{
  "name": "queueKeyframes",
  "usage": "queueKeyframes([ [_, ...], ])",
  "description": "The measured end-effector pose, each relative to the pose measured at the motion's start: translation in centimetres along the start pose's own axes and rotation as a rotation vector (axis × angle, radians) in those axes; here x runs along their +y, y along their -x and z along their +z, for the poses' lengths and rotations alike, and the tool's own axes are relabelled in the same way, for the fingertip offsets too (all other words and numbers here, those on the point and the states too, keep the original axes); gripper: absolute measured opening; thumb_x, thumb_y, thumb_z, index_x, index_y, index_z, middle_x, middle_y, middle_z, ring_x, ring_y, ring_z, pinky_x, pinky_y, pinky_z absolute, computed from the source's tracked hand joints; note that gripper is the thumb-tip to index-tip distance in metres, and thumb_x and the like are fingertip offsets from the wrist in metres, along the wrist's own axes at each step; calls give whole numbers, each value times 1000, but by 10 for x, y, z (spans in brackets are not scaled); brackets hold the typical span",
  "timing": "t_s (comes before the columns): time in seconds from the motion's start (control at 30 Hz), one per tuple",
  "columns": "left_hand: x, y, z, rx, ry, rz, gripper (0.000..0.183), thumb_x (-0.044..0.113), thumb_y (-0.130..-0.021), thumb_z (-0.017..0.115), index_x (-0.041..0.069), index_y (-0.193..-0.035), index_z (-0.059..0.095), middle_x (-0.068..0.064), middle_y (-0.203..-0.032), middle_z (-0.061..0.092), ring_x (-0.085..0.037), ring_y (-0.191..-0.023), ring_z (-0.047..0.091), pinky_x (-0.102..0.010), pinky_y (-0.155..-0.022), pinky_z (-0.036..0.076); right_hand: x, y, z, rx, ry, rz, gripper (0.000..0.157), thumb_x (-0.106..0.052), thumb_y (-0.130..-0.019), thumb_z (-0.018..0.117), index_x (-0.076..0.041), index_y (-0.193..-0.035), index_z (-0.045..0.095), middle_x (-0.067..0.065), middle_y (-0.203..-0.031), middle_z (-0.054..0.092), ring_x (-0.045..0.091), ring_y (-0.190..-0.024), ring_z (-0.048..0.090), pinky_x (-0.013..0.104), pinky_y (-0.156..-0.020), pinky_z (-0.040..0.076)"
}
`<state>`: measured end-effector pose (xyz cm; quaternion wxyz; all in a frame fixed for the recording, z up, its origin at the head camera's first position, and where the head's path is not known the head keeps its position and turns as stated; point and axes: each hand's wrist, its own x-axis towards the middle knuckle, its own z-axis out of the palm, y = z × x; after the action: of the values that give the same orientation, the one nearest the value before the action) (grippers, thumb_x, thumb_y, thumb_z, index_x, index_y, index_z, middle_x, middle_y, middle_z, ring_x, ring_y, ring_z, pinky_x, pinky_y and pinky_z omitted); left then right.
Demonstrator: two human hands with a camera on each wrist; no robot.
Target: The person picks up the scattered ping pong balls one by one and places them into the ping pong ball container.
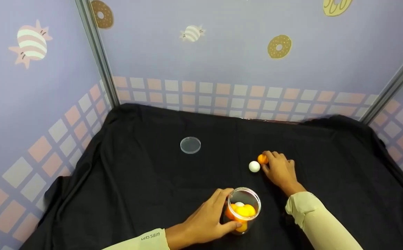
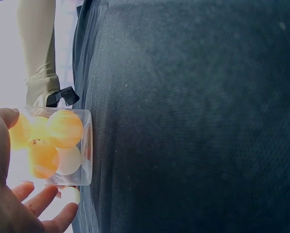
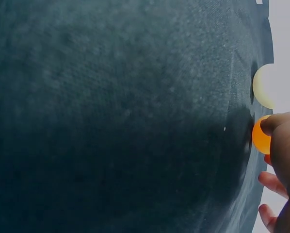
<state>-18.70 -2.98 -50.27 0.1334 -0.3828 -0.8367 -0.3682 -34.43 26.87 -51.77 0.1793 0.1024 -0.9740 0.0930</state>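
My left hand grips a clear plastic jar from its left side, thumb in front and fingers behind. Orange and white ping-pong balls fill the lower part of the jar, and its top is uncovered. Farther back on the right, an orange ping-pong ball sits on the black cloth, pinched between the thumb and fingers of my right hand. A white ping-pong ball lies right beside it, near the thumb. In the right wrist view the thumb overlaps the orange ball, with the white one above.
A round clear lid lies flat on the black cloth, left of the balls. Patterned panels enclose the table at the back and both sides, joined by metal posts.
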Motion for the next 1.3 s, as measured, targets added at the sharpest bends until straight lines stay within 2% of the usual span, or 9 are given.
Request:
queueKeyframes([
  [0.33, 0, 0, 2, 29, -13, 43, 76, 47, -91, 74, 10, -146, 39, -4, -119, 56, -11, -101, 61, -25, -91, 54, 9, 6, -4, 28, 10, 3, 36, -33, -93, 73, -15, -122, 63, 14, -109, 68, 38, -101, 64, 62, -77, 47],
  [0.53, -1, 0, 1, 21, 4, 22, 76, 46, -90, 76, 11, -147, 39, -5, -121, 56, -11, -103, 61, -26, -92, 55, 12, 10, -18, 53, -6, -14, 36, -34, -93, 72, -15, -122, 64, 13, -106, 68, 37, -96, 64, 60, -75, 46],
  [0.7, -1, 1, 1, 23, 1, 21, 76, 47, -90, 75, 10, -147, 39, -5, -120, 56, -12, -103, 61, -28, -92, 55, 9, 12, -34, 109, -36, -50, 35, -33, -91, 73, -16, -121, 65, 10, -101, 69, 34, -89, 63, 55, -72, 45],
  [0.97, -1, 1, 2, 25, 1, 17, 76, 48, -90, 75, 11, -147, 40, -5, -121, 57, -10, -104, 60, -28, -93, 55, -12, 23, -61, 195, -69, -166, 38, -34, -88, 78, -17, -119, 68, 7, -101, 71, 29, -86, 64, 51, -75, 46],
  [1.3, 0, -1, 2, 16, 8, 29, 76, 47, -91, 74, 10, -147, 38, -6, -121, 56, -10, -106, 60, -28, -94, 54, -45, 42, -98, 218, -122, -287, 39, -34, -87, 77, -20, -123, 68, 0, -103, 71, 16, -82, 61, 44, -79, 45],
])
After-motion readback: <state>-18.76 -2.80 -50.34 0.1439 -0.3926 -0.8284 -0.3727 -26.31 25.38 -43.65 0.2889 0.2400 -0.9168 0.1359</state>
